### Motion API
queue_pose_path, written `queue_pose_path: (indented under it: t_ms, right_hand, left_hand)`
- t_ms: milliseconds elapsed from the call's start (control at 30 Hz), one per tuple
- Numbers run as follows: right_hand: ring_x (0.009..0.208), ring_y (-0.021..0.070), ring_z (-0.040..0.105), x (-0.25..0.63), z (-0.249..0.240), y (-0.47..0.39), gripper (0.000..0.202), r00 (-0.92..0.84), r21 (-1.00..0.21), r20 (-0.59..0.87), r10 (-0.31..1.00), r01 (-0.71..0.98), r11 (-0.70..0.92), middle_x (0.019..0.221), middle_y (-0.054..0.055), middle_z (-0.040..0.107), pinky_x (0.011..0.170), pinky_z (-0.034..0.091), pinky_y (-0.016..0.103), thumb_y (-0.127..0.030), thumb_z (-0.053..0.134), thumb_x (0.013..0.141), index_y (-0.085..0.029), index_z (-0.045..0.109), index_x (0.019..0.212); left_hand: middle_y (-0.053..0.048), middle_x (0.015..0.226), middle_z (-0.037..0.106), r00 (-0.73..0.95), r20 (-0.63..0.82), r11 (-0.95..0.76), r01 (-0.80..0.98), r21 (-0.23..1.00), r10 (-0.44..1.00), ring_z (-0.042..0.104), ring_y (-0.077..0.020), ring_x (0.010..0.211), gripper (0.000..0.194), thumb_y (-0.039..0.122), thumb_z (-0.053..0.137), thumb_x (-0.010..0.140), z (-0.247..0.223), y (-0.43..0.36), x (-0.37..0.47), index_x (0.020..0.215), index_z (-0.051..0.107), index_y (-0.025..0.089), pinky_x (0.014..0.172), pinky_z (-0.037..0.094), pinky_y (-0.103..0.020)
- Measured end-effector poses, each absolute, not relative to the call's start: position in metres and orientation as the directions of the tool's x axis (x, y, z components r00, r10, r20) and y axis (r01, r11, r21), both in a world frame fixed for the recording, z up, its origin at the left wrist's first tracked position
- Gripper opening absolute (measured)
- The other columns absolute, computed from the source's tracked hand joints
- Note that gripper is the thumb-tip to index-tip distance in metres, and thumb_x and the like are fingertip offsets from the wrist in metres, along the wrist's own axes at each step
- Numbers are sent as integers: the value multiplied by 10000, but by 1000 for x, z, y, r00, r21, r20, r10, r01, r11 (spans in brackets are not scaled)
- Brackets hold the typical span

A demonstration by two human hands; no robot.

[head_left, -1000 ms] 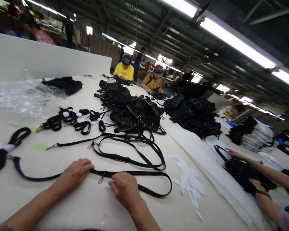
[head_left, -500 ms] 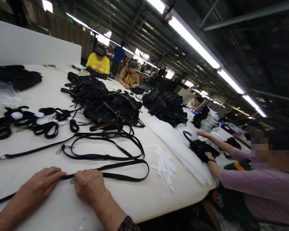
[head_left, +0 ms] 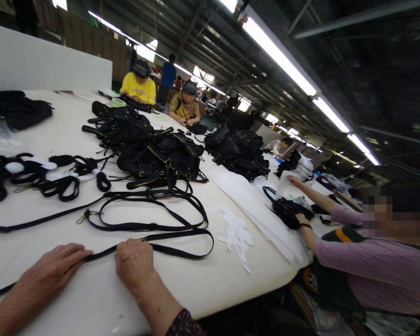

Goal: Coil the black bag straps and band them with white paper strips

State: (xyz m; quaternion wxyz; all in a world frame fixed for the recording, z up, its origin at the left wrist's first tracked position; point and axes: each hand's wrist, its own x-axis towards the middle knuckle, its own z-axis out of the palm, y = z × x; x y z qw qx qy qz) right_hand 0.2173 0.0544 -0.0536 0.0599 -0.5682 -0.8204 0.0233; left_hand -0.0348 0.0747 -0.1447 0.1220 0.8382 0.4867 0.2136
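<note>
A long black strap (head_left: 182,249) lies looped along the near edge of the white table (head_left: 231,284). My left hand (head_left: 47,275) presses down on it at the lower left, fingers closed over the band. My right hand (head_left: 135,261) grips the same strap a little to the right, knuckles up. More loose black straps (head_left: 150,212) with metal clips lie just beyond my hands.
A heap of black bags (head_left: 150,147) fills the table's middle, another heap (head_left: 240,151) further right. Rolled straps (head_left: 38,175) lie at the left, white paper pieces (head_left: 236,233) at the right. A person in a purple sleeve (head_left: 357,266) works on a bag (head_left: 290,212); two others sit far off.
My view swung to the right, bringing the person in purple into sight. Both hands stayed on the strap; my right hand slid slightly along it.
</note>
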Motion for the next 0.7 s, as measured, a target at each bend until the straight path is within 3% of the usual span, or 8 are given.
queue_pose_path:
  t_ms: [367,567,700]
  right_hand:
    - [792,187,684,325,-26,35,116,24,-28,-23,999,999,-24,872,21,720,629,455,258,-237,522,902,-231,632,865]
    - [735,190,683,400,-9,8,128,204,30,-27,979,979,-203,845,21,731,591,400,257,-250,539,902,-238,653,846]
    - [787,159,671,414,-6,-4,166,231,12,-10,973,973,-230,899,-4,724,631,406,245,-285,500,947,-256,652,887]
  left_hand:
    - [-70,1163,669,407,204,-454,771,447,891,612,-274,1091,362,428,460,911,-122,69,-28,1154,696,301,1003,495,-467]
    - [-40,1219,645,425,225,-481,757,442,877,588,-258,1131,326,387,446,942,-159,75,-41,1208,632,366,1027,481,-474]
    - [-9,1211,658,441,248,-505,736,451,863,594,-256,1135,309,385,463,935,-183,84,-52,1203,613,417,1026,484,-484]
